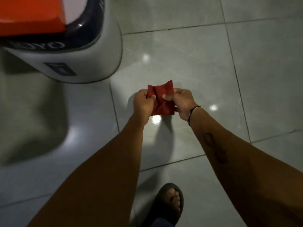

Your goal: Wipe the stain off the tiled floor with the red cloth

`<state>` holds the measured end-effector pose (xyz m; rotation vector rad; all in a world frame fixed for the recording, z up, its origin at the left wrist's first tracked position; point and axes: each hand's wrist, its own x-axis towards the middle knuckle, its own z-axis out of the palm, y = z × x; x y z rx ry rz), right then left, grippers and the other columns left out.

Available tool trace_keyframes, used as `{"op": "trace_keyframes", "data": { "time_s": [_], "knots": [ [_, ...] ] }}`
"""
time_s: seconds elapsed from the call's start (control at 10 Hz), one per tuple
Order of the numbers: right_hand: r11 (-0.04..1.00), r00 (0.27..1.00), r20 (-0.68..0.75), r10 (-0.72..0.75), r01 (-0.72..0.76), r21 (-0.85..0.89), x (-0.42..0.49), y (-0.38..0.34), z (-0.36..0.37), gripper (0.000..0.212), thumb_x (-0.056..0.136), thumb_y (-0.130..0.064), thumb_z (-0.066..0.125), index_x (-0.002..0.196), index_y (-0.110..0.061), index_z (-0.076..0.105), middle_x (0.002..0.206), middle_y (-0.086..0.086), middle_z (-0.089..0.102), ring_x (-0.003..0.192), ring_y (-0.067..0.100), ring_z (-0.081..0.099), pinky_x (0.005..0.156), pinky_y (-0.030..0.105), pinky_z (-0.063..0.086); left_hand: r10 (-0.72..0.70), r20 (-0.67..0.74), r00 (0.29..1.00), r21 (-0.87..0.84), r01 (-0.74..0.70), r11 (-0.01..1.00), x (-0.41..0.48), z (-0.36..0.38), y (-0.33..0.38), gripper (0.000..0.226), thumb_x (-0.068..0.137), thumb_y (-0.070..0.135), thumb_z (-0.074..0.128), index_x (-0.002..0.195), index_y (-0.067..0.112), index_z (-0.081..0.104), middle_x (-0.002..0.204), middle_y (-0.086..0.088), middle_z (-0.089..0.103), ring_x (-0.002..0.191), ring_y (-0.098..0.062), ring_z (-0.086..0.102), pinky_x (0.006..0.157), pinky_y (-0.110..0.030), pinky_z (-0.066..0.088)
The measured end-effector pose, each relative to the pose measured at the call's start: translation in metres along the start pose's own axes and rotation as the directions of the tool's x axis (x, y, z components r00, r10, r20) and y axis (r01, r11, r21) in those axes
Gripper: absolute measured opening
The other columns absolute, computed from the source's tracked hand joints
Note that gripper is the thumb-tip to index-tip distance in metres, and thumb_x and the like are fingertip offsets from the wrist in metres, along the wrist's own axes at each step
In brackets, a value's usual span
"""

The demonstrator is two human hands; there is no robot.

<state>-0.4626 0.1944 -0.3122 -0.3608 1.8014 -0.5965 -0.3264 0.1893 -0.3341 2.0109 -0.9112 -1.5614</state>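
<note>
A small dark red cloth [161, 99] hangs crumpled between both hands, held above the glossy grey tiled floor [188, 66]. My left hand [143, 103] pinches its left edge and my right hand [183, 102], with a cord bracelet at the wrist, pinches its right edge. The cloth is bunched in folds between them. No clear stain shows on the tiles; only bright light reflections dot the floor.
A large white appliance [78, 63] with a dark rim and an orange-red lid [31, 13] stands at the upper left, casting a shadow on the floor beside it. One foot in a dark sandal [170, 203] rests on the tiles at the bottom centre.
</note>
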Motion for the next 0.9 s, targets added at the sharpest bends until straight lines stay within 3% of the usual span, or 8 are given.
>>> {"op": "trace_keyframes", "data": {
  "time_s": [0.1, 0.3, 0.4, 0.5, 0.6, 0.7, 0.8, 0.9],
  "knots": [
    [0.997, 0.984, 0.175, -0.022, 0.01, 0.071, -0.069, -0.051, 0.004, 0.021, 0.094, -0.007, 0.081, 0.114, -0.012, 0.081, 0.103, 0.005, 0.085, 0.09, 0.024, 0.08, 0.072, 0.034, 0.068, 0.013, -0.068, 0.998, -0.175, -0.024, 0.984, -0.04, -0.084, 0.041, 0.015, 0.096, 0.019, 0.067, 0.108, 0.01, 0.069, 0.096, 0.004, 0.073, 0.095, -0.02, 0.072, 0.07, -0.022, 0.056],
    [0.971, 0.898, 0.374, -0.232, 0.19, 0.144, -0.166, -0.189, 0.076, 0.019, 0.095, -0.008, 0.079, 0.112, -0.017, 0.079, 0.102, 0.004, 0.084, 0.086, 0.021, 0.08, 0.077, 0.038, 0.068, 0.263, -0.183, 0.947, -0.308, -0.309, 0.9, -0.088, -0.255, 0.149, 0.008, 0.091, 0.01, 0.073, 0.085, 0.007, 0.068, 0.078, 0.005, 0.073, 0.071, -0.004, 0.066, 0.068, -0.016, 0.052],
    [0.953, 0.866, 0.399, -0.302, 0.268, 0.141, -0.184, -0.233, 0.122, 0.026, 0.096, -0.008, 0.077, 0.122, -0.011, 0.076, 0.11, 0.007, 0.081, 0.092, 0.024, 0.078, 0.083, 0.042, 0.066, 0.305, -0.312, 0.9, -0.214, -0.379, 0.9, -0.085, -0.308, 0.187, 0.01, 0.091, 0.009, 0.071, 0.083, 0.008, 0.066, 0.07, 0.006, 0.061, 0.062, -0.003, 0.052, 0.061, -0.015, 0.043],
    [0.925, 0.858, 0.347, -0.38, 0.357, 0.129, -0.184, -0.265, 0.19, 0.026, 0.098, -0.005, 0.073, 0.125, -0.006, 0.073, 0.108, 0.009, 0.08, 0.088, 0.023, 0.076, 0.07, 0.034, 0.065, 0.312, -0.456, 0.833, -0.008, -0.355, 0.935, -0.056, -0.343, 0.212, 0.004, 0.097, 0.013, 0.063, 0.098, 0.014, 0.067, 0.072, 0.008, 0.059, 0.063, -0.004, 0.052, 0.059, -0.014, 0.043],
    [0.908, 0.872, 0.262, -0.414, 0.416, 0.05, -0.167, -0.264, 0.229, 0.022, 0.097, 0.0, 0.071, 0.114, -0.015, 0.067, 0.099, 0.006, 0.074, 0.083, 0.022, 0.07, 0.068, 0.031, 0.058, 0.252, -0.451, 0.856, -0.032, -0.298, 0.954, -0.03, -0.35, 0.207, 0.013, 0.099, 0.008, 0.057, 0.098, 0.017, 0.066, 0.082, 0.002, 0.061, 0.077, -0.014, 0.06, 0.075, -0.019, 0.05],
    [0.869, 0.874, 0.244, -0.42, 0.465, -0.169, -0.155, -0.256, 0.258, 0.036, 0.098, 0.003, 0.056, 0.131, -0.012, 0.062, 0.118, 0.016, 0.07, 0.098, 0.03, 0.068, 0.086, 0.037, 0.06, 0.211, -0.342, 0.916, 0.068, -0.2, 0.977, -0.012, -0.356, 0.196, 0.021, 0.098, 0.005, 0.048, 0.108, 0.012, 0.066, 0.11, -0.014, 0.067, 0.103, -0.03, 0.066, 0.097, -0.039, 0.055],
    [0.794, 0.848, 0.266, -0.458, 0.525, -0.307, -0.174, -0.248, 0.25, 0.045, 0.099, 0.001, 0.054, 0.143, -0.006, 0.061, 0.135, 0.019, 0.07, 0.123, 0.036, 0.067, 0.11, 0.043, 0.055, 0.256, -0.301, 0.919, 0.26, -0.179, 0.949, -0.03, -0.36, 0.196, 0.036, 0.098, 0.009, 0.048, 0.133, 0.003, 0.058, 0.131, -0.022, 0.066, 0.122, -0.04, 0.063, 0.108, -0.046, 0.05],
    [0.693, 0.804, 0.267, -0.531, 0.594, -0.408, -0.231, -0.262, 0.211, 0.055, 0.101, -0.009, 0.063, 0.156, -0.008, 0.055, 0.157, 0.016, 0.062, 0.148, 0.036, 0.056, 0.125, 0.048, 0.044, 0.452, -0.183, 0.873, 0.498, -0.315, 0.808, -0.085, -0.375, 0.225, 0.055, 0.1, 0.019, 0.053, 0.152, 0.006, 0.04, 0.148, -0.024, 0.056, 0.135, -0.041, 0.055, 0.112, -0.046, 0.045]
  ]
}}
